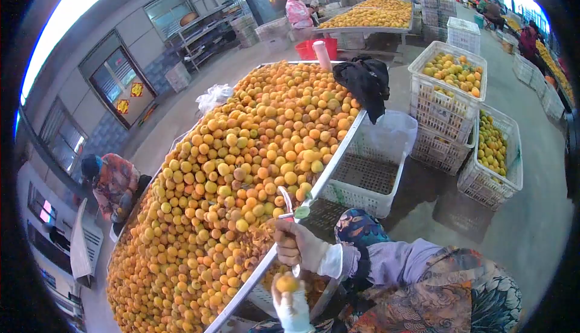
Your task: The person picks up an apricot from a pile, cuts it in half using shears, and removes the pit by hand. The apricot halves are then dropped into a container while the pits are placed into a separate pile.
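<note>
My right hand (302,245), in a pale glove, is closed around a small metal hand tool (286,200). A curved prong and a green piece stick out above the fist, and a metal end shows below it. Its grip is hidden in my fingers. Just underneath, my left hand (293,312), also gloved, holds an orange-yellow apricot (287,283), close below the tool's lower end. Both hands are at the metal edge of a sloping table (335,179) heaped with apricots (241,170). Torn orange peel or flesh (254,245) lies on the heap beside my right hand.
A white crate (391,197) stands against the table, and stacked crates of fruit (444,106) rise at the right. A black garment (365,82) and a pink bottle (322,55) sit at the far corner. Another person (115,182) works across the heap.
</note>
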`<state>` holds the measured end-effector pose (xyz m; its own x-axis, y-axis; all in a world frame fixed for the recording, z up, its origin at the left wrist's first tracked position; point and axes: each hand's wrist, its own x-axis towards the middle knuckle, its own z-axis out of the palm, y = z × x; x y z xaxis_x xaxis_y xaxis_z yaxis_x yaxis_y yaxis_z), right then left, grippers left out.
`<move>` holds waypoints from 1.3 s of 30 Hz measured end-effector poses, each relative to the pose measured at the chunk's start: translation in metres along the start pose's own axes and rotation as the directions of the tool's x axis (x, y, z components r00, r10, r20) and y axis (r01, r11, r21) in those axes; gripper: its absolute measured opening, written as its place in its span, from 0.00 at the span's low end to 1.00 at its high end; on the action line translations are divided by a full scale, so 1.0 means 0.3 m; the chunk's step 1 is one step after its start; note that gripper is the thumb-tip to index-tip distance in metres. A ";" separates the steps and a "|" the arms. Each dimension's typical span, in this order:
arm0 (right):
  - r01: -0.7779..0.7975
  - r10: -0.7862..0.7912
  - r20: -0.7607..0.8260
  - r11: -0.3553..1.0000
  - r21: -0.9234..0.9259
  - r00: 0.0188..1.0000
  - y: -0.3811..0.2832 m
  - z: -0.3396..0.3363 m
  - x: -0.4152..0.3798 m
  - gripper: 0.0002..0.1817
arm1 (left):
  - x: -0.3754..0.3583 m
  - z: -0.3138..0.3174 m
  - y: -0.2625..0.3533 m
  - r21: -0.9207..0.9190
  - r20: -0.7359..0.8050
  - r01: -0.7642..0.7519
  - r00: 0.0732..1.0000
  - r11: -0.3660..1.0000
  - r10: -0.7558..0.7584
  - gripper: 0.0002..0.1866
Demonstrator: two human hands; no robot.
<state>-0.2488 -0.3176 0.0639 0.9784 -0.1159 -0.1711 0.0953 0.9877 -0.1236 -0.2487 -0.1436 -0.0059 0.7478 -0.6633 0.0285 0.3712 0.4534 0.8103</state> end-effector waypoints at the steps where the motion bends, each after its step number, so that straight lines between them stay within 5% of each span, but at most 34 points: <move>1: 0.002 -0.012 -0.091 0.995 -0.103 0.996 -0.015 -0.006 -0.001 0.18 | 0.015 -0.006 0.015 -0.039 0.015 -0.056 0.998 0.998 0.056 0.28; 3: 0.021 -0.035 -0.045 0.960 -0.278 0.998 -0.013 -0.001 -0.018 0.17 | 0.030 -0.028 0.040 -0.142 -0.036 -0.045 0.999 0.989 0.040 0.28; 5: -0.024 -0.073 -0.086 0.612 -0.791 0.994 -0.008 0.034 -0.056 0.18 | 0.036 -0.048 0.034 -0.268 -0.097 -0.025 0.995 0.963 -0.001 0.23; 7: 0.030 -0.024 0.021 0.493 -0.870 0.999 -0.019 -0.032 -0.048 0.19 | 0.065 -0.070 0.015 -0.321 -0.073 -0.046 0.997 0.946 0.024 0.24; 9: 0.434 -0.206 0.412 0.073 -0.898 0.888 0.044 -0.169 -0.001 0.19 | 0.058 -0.098 0.016 -0.361 -0.051 -0.089 0.996 0.928 0.075 0.23; 10: 0.167 -0.049 0.160 0.185 -0.969 0.986 0.042 -0.090 -0.074 0.21 | 0.063 -0.116 0.013 -0.390 -0.083 -0.081 0.995 0.917 0.053 0.24; 11: -0.128 0.142 -0.097 0.232 -0.964 0.985 -0.001 -0.007 -0.137 0.23 | 0.053 -0.081 0.033 -0.410 -0.096 -0.077 0.995 0.909 0.041 0.24; 16: -0.341 0.443 -0.219 0.218 -0.914 0.869 0.013 -0.087 -0.180 0.22 | 0.039 -0.094 0.029 -0.461 -0.053 -0.031 0.999 0.887 0.008 0.27; 28: -0.264 0.482 -0.147 0.185 -0.947 0.864 0.029 -0.111 -0.170 0.25 | 0.039 -0.096 0.022 -0.403 -0.027 -0.028 0.999 0.915 0.019 0.30; 39: -0.345 0.509 -0.182 0.248 -0.905 0.841 0.027 -0.120 -0.170 0.24 | 0.043 -0.088 0.022 -0.354 -0.056 -0.024 0.998 0.935 0.004 0.33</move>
<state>-0.3044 -0.3074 0.0365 0.8383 0.3866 -0.3845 -0.4804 0.1899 -0.8562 -0.2220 -0.1336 -0.0156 0.7788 -0.6272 -0.0009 0.5245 0.6505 0.5493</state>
